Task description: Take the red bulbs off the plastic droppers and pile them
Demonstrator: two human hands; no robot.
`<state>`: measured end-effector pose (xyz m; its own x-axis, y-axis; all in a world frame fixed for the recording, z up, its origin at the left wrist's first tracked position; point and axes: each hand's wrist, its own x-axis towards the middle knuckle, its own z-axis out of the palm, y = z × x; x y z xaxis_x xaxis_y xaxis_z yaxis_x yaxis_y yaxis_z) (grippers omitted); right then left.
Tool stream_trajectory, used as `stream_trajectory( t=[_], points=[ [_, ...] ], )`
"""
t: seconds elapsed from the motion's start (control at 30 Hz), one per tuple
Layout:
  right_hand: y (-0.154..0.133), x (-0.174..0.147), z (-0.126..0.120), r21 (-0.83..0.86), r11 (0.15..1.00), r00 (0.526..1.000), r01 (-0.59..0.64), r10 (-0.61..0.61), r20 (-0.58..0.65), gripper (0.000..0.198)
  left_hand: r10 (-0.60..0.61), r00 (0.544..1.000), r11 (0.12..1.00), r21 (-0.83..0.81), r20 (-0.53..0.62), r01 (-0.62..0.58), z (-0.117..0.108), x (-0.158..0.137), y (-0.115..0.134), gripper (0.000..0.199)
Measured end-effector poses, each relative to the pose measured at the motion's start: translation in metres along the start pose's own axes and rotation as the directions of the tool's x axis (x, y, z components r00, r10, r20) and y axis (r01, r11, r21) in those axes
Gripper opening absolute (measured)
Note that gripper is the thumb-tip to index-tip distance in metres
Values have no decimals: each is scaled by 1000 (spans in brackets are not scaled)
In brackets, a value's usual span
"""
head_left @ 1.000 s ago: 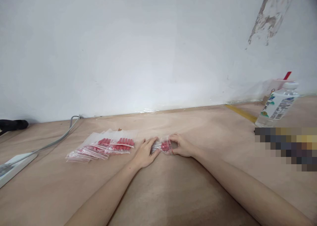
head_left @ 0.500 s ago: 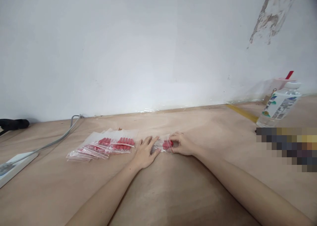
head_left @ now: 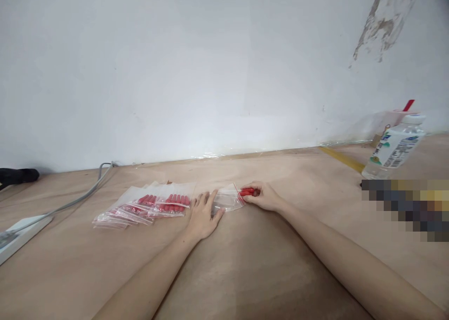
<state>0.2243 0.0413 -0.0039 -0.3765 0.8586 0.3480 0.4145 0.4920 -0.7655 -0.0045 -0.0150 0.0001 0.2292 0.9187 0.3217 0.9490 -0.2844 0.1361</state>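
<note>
My left hand (head_left: pixel 203 217) lies flat with its fingers spread, pressing the closed end of a clear zip bag (head_left: pixel 228 199) onto the table. The bag's red-lined mouth faces right. At that mouth my right hand (head_left: pixel 264 196) pinches a few small red rounded pieces (head_left: pixel 247 191) between thumb and fingers; their exact kind is unclear. They show just outside the red line, and the bag looks flat behind them. Left of my left hand is a fanned row of clear zip bags (head_left: pixel 129 205), several with red pieces (head_left: pixel 175 203) inside.
A plastic bottle (head_left: pixel 396 147) stands at the right by the wall, near a yellow strip (head_left: pixel 342 158) and a blurred-out patch (head_left: pixel 407 207). On the left are a white power strip (head_left: pixel 26 233) with a grey cable (head_left: pixel 87 193) and a black object (head_left: pixel 19 175).
My right hand has moved slightly right with the red pieces, which were within the bag's mouth before and now show outside it. The left hand stays in place.
</note>
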Motion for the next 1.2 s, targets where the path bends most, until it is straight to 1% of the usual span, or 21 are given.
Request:
stream_trajectory(
  t=[0.07, 0.13, 0.2, 0.23, 0.3, 0.37, 0.5, 0.6, 0.7, 0.77, 0.8, 0.87, 0.9, 0.97, 1.07, 1.13, 1.2],
  points=[
    [2, -1, -3, 5, 1000, 1000, -18, 18, 6, 32, 24, 999, 1000, -7, -46, -25, 1, 0, -1, 56],
    [3, -2, -4, -6, 1000, 1000, -11, 11, -14, 31, 114, 992, 992, -38, -62, -116, 2, 1, -3, 52],
    [6, -2, -4, 22, 1000, 999, -9, 10, -46, 31, 209, 977, 973, -94, -30, -211, 3, 2, -4, 48],
    [8, -2, -3, 67, 998, 998, -12, 16, -55, 31, 240, 971, 963, -126, -7, -239, 4, 2, -5, 46],
    [12, -2, -1, 194, 981, 998, -17, 27, -53, 31, 262, 964, 952, -171, 32, -253, 5, 3, -7, 44],
    [15, -3, 1, 305, 952, 998, -35, 51, -44, 31, 256, 966, 952, -186, 49, -243, 5, 3, -8, 41],
    [17, -8, 1, 403, 910, 988, -99, 138, -69, 31, 224, 974, 963, -157, 27, -217, 7, 4, -9, 38],
    [16, -13, -1, 438, 891, 968, -122, 204, -144, 31, 160, 987, 980, -120, 0, -159, 7, 3, -8, 37],
    [15, -17, -3, 438, 895, 947, -82, 207, -245, 28, 78, 997, 995, -67, -7, -78, 5, 2, -5, 36],
    [15, -19, -5, 385, 923, 923, -2, 149, -354, 26, 30, 1000, 999, -32, -7, -31, 3, 2, -2, 35],
    [15, -19, -7, 317, 947, 904, 45, 96, -416, 24, 14, 1000, 1000, -19, -10, -14, 2, 2, -1, 35],
    [15, -21, -10, 112, 987, 863, 117, -45, -503, 20, -3, 1000, 1000, -5, -17, 3, 1, 1, 0, 34],
    [15, -22, -11, 7, 990, 846, 138, -115, -520, 18, -8, 1000, 1000, -1, -21, 8, 1, 1, 1, 34],
    [15, -23, -14, -146, 978, 830, 152, -206, -518, 15, -18, 999, 1000, 4, -27, 18, 0, 1, 2, 34],
    [17, -25, -14, -272, 950, 821, 155, -277, -499, 16, -38, 999, 999, 9, -36, 38, -2, 0, 4, 33],
    [20, -25, -12, -348, 923, 835, 165, -319, -448, 17, -48, 998, 999, 9, -43, 49, -2, 0, 4, 33],
    [22, -26, -10, -405, 896, 867, 182, -340, -363, 19, -50, 998, 999, 4, -47, 50, -1, -1, 4, 33]
  ],
)
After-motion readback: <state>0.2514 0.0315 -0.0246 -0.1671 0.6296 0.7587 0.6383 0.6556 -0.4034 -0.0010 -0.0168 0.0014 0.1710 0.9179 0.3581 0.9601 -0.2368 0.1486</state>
